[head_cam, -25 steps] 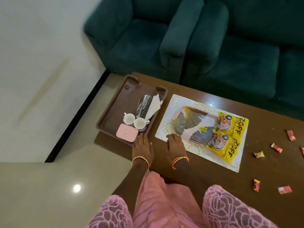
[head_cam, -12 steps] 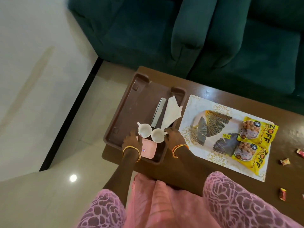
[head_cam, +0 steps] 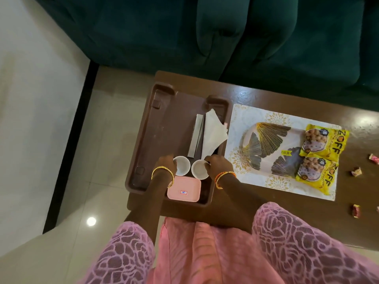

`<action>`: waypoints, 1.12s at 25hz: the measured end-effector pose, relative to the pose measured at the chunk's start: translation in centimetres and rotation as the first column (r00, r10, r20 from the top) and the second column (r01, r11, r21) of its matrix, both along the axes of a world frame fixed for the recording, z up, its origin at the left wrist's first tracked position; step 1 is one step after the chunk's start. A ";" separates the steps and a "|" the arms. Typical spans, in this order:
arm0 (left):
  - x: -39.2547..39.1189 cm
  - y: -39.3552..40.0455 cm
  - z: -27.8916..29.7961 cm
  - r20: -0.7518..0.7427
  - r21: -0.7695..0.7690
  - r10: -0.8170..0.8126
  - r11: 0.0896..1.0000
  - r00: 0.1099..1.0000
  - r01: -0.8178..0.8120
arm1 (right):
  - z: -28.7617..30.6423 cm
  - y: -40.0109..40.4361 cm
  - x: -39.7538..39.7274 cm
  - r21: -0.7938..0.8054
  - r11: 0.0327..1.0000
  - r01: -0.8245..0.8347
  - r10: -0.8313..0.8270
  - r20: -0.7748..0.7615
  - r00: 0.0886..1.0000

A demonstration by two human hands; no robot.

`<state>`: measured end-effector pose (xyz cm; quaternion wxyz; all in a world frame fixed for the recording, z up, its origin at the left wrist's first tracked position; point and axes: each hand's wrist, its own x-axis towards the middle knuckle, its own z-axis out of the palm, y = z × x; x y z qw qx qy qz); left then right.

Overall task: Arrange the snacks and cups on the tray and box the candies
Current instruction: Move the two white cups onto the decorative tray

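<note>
both hands sit inside the brown tray point(head_cam: 143, 140) at the table's left end, each on a small white cup. left hand point(head_cam: 165, 163) curls its fingers over the left cup point(head_cam: 182, 166)'s rim; right hand point(head_cam: 217, 163) pinches the right cup point(head_cam: 200, 170)'s rim. the cups stand upright, side by side, just beyond a pink box point(head_cam: 184, 188) bearing a small sticker, unreadable. past them lie a silver sachet point(head_cam: 195, 138) and white napkins point(head_cam: 213, 133), long axes running away from the person. on the patterned mat point(head_cam: 242, 119) rests a gold-leaf tray point(head_cam: 264, 138) carrying two yellow snack packets point(head_cam: 324, 140) printed "zoff", price tag "29.00". wrapped candies point(head_cam: 356, 172) lie scattered near the table's right edge.
</note>
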<state>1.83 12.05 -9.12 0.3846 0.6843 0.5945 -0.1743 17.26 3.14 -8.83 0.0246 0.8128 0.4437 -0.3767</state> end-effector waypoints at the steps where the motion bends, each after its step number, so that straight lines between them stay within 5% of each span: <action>1: 0.0 0.1 0.3 -0.011 0.008 0.004 1.000 1.000 -0.004 | 0.3 -0.1 0.0 0.030 0.999 0.029 -0.029 -0.001 1.000; 7: 0.2 -0.3 5.1 0.044 0.164 0.123 0.978 0.991 -0.129 | 4.2 -2.8 1.3 0.255 0.854 0.454 -0.409 -0.210 0.888; 12: 4.4 -3.5 9.1 0.166 0.227 0.097 0.965 0.981 -0.134 | 7.0 -8.5 5.4 0.290 0.507 0.812 -0.745 -0.327 0.582; 19: 13.9 -11.5 8.0 0.305 -0.030 0.241 0.969 0.921 -0.244 | 4.6 -16.9 15.1 0.199 0.133 0.971 -0.961 -0.215 0.176; 28: 21.0 -18.7 4.8 0.185 -0.100 0.347 0.938 0.920 -0.333 | -0.6 -18.4 21.8 0.095 0.245 0.965 -0.959 -0.120 0.256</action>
